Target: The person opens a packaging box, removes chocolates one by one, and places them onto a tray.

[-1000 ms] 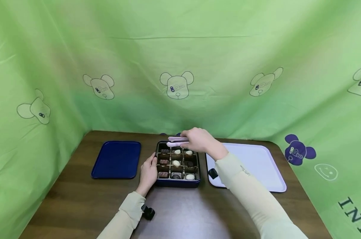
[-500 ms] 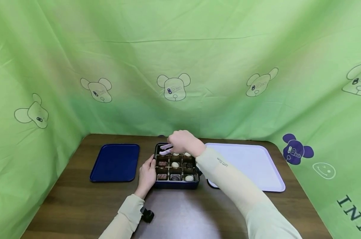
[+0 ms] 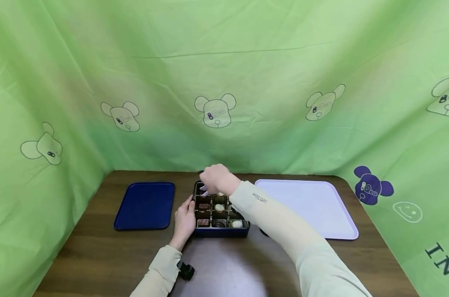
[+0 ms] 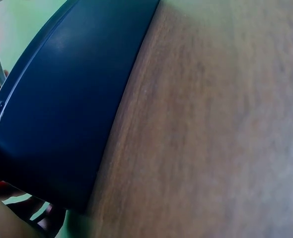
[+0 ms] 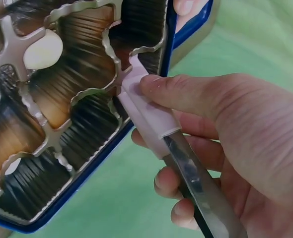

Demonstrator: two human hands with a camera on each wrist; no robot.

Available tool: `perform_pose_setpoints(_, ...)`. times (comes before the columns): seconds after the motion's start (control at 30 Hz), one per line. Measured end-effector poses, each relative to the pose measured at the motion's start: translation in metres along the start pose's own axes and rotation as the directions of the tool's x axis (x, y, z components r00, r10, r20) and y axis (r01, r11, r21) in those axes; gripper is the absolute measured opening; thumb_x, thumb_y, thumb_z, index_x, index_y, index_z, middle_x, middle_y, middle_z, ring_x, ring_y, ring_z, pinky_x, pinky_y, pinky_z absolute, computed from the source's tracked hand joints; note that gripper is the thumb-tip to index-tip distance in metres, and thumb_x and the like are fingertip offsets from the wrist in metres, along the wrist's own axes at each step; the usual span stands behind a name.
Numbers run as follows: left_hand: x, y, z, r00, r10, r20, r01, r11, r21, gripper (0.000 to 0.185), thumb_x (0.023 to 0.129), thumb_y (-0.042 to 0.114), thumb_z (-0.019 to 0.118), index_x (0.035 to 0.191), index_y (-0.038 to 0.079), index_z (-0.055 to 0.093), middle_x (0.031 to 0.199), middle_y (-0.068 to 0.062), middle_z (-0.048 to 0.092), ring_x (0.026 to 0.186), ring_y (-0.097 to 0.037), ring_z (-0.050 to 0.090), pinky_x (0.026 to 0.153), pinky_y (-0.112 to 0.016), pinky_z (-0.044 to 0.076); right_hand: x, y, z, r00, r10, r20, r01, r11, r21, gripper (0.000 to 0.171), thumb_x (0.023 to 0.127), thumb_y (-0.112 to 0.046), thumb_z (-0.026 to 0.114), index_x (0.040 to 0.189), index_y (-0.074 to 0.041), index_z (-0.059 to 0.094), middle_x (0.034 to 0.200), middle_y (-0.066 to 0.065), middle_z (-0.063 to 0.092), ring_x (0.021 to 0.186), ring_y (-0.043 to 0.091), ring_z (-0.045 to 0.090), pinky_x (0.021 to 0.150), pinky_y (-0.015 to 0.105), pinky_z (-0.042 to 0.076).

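Observation:
A dark blue chocolate box [image 3: 220,233] with a gold divider insert sits mid-table and holds several chocolates, among them a white one [image 5: 43,49]. My right hand [image 3: 217,179] grips pale pink tongs [image 5: 151,116], forefinger pressed on the upper arm. The tongs' tips dip into a cell at the box's far left corner; whether they grip a chocolate is hidden. My left hand [image 3: 185,220] holds the box's left wall [image 4: 62,99], and one fingertip [image 5: 186,6] shows over the rim.
A dark blue tray [image 3: 145,205] lies left of the box and a larger pale lavender tray [image 3: 313,206] lies right of it, both on the brown wooden table [image 3: 98,255]. Green cloth with bear prints hangs behind and at both sides.
My right hand has carried the tongs left and down, from above the box's far edge into its far left corner. The left hand has stayed on the box.

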State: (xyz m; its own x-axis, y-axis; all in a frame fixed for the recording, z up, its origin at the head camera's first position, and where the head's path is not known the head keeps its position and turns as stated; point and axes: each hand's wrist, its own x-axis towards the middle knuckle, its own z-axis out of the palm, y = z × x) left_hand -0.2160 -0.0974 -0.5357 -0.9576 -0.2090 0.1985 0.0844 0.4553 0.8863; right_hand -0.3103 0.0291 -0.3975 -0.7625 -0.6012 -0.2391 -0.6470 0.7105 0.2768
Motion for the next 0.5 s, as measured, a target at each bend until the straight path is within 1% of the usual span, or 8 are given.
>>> perform_pose_setpoints(0.2, 0.000, 0.000, -0.001, 1.000, 0.002, -0.007, -0.002, 1.000, -0.001, 0.037, 0.106, 0.015, 0.050, 0.137, -0.001, 0.061, 0.134, -0.021, 0.063, 0.126, -0.039, 0.058, 0.103, -0.056, 0.046, 0.005, -0.005, -0.003, 0.999, 0.003, -0.036, -0.004, 1.000, -0.026, 0.029, 0.086, -0.046, 0.078, 0.097, -0.019, 0.074, 0.102, 0.001, 0.073, 0.089, 0.023, 0.070, 0.075, 0.042, 0.059)
perform_pose_setpoints(0.27, 0.000, 0.000, -0.001, 1.000, -0.001, -0.002, 0.001, 1.000, 0.001, 0.037, 0.106, 0.015, 0.050, 0.137, -0.001, 0.061, 0.134, -0.021, 0.063, 0.126, -0.039, 0.058, 0.103, -0.056, 0.046, 0.006, -0.006, -0.002, 1.000, 0.003, -0.026, -0.004, 0.999, -0.035, 0.029, 0.086, -0.046, 0.077, 0.097, -0.019, 0.074, 0.103, 0.001, 0.073, 0.090, 0.023, 0.070, 0.075, 0.042, 0.059)
perform_pose_setpoints(0.37, -0.001, 0.001, 0.000, 1.000, -0.007, -0.001, 0.007, 1.000, -0.003, 0.037, 0.106, 0.015, 0.051, 0.137, -0.001, 0.061, 0.134, -0.020, 0.063, 0.125, -0.039, 0.058, 0.103, -0.055, 0.046, 0.009, -0.008, 0.000, 1.000, 0.001, -0.003, -0.001, 0.999, -0.046, 0.030, 0.087, -0.045, 0.076, 0.102, -0.019, 0.074, 0.105, 0.001, 0.073, 0.093, 0.022, 0.070, 0.077, 0.041, 0.059)
perform_pose_setpoints(0.5, -0.001, 0.001, 0.002, 1.000, -0.004, 0.004, 0.004, 1.000, -0.004, 0.037, 0.106, 0.015, 0.051, 0.137, -0.001, 0.061, 0.133, -0.021, 0.064, 0.124, -0.040, 0.059, 0.102, -0.055, 0.047, 0.011, -0.010, 0.006, 0.999, -0.003, 0.037, 0.006, 0.998, -0.065, 0.031, 0.090, -0.045, 0.072, 0.108, -0.019, 0.074, 0.107, 0.001, 0.072, 0.093, 0.022, 0.070, 0.076, 0.040, 0.060)
